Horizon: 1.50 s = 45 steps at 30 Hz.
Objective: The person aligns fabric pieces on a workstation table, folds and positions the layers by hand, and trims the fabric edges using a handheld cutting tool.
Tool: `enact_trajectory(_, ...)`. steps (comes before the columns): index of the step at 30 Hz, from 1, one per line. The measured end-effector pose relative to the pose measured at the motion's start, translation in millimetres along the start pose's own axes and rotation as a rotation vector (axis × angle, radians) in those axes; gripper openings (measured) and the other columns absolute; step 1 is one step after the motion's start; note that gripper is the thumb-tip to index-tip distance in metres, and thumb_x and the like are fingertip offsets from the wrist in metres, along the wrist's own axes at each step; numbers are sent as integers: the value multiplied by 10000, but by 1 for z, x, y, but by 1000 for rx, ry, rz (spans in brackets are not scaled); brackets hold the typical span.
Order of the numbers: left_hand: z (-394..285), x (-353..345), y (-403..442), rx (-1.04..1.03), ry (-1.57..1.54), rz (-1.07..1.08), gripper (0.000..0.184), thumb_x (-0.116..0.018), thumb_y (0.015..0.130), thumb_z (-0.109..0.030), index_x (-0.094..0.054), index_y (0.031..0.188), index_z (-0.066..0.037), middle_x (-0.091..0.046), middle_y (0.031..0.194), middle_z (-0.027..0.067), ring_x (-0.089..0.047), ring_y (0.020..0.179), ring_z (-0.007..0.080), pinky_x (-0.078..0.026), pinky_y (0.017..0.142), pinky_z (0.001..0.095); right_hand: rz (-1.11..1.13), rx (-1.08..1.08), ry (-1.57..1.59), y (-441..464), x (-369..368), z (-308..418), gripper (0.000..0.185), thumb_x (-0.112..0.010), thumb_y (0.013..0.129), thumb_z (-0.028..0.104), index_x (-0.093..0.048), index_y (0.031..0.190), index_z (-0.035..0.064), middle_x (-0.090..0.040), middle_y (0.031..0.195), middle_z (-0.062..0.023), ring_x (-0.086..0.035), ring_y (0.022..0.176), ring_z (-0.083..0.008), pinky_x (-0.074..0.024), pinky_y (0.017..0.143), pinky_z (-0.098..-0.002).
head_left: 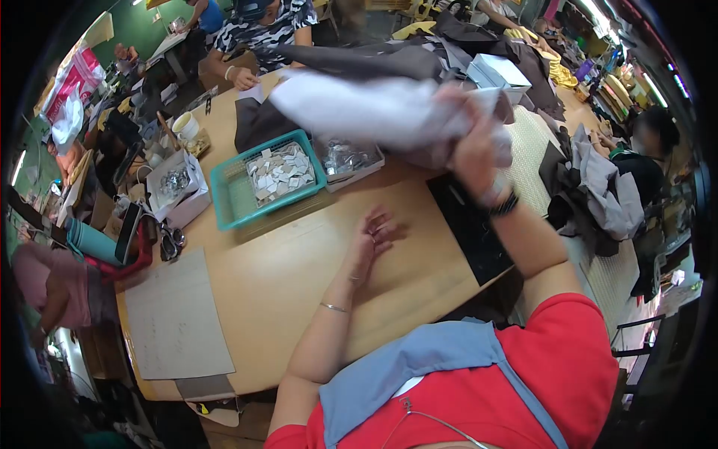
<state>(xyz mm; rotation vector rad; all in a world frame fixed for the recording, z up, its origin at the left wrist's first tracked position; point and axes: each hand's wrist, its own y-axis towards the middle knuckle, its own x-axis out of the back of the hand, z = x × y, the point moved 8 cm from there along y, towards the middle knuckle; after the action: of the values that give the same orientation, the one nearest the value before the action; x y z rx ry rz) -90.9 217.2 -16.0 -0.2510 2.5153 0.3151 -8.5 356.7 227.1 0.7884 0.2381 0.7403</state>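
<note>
White cloth [359, 105], blurred, is up above the far side of the counter [299, 277]. Right hand [475, 146]: grip clenched on one end. Left hand [374, 230]: slack, empty. Probably light, limp, not fragile; best held by two corners.

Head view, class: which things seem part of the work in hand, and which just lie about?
Likely in the work:
pale cloth, held in the right hand
table, beneath the open left hand

Apparently just lying about:
teal basket with small pale pieces
grey sheet
teal tumbler
</note>
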Motion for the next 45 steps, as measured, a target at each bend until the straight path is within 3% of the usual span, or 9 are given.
enact_trajectory(4,-18,8,-28,66,-537,-48,708,-558,904,-572,-469,1397,-72,-536,1375,123,-550,1236,275,-460,1046,453,814,-379,153,-129,-120,-19,491,-459,666,-47,-598,1126,49,-610,1067,-102,-577,1085,-236,-432,988,-349)
enact_trajectory(8,-7,27,-30,229,-269,-258,598,-622,903,-443,-528,1329,-33,-586,1311,135,-595,1170,269,-495,1005,436,1428,-390,84,-153,-135,5,419,-666,908,181,-557,1281,25,-648,1160,-125,-624,1069,-210,-485,947,-348)
enact_trajectory(13,22,31,-26,463,-16,-383,427,-638,918,-262,-592,1249,4,-662,1186,118,-659,1047,225,-542,929,367,457,-379,210,30,-21,-68,400,-723,900,210,-602,1233,27,-667,1108,-58,-613,1003,-95,-511,882,-269)
enact_trajectory(16,44,39,-28,530,-107,-414,488,-693,853,-100,-557,1305,23,-627,1241,106,-623,1099,200,-518,935,322,-20,-119,-1025,65,88,-164,867,-813,719,557,-532,1347,29,-589,1318,-177,-552,1241,-249,-419,1062,-378)
enact_trajectory(22,18,35,-23,418,149,-421,517,-709,828,-116,-554,1297,36,-618,1254,111,-596,1127,210,-486,960,332,247,-1147,-1321,-8,137,-286,1539,-833,561,667,223,1526,99,-513,1429,-208,-460,1364,-329,-44,1191,-580)
enact_trajectory(29,15,36,-20,406,213,-384,514,-718,823,-135,-567,1280,44,-626,1238,115,-598,1115,206,-483,954,332,77,-882,-1186,0,140,-327,484,-632,822,308,-647,1230,49,-637,1251,-217,-586,1204,-372,-433,1055,-449)
enact_trajectory(36,14,31,-18,407,111,-433,521,-722,810,-137,-565,1272,47,-633,1225,118,-609,1100,207,-497,941,332,-674,-237,-533,55,183,-199,301,-595,902,148,-629,1143,-29,-700,1060,-199,-667,984,-288,-499,867,-353)
enact_trajectory(40,1,15,-21,459,-41,-443,521,-722,822,-118,-557,1300,5,-628,1233,106,-617,1092,213,-504,948,339,-344,-101,-211,46,93,-67,314,-497,911,-47,-602,1201,9,-643,1159,-71,-591,1052,-158,-468,942,-282)
enact_trajectory(45,-19,-8,-33,285,-293,-260,1141,-559,678,-881,-418,1441,-45,-576,1350,100,-541,1254,269,-465,1041,412,713,181,-517,-50,-67,14,414,-681,646,-18,-600,1050,17,-591,1291,-173,-529,1242,-372,-426,1042,-426)
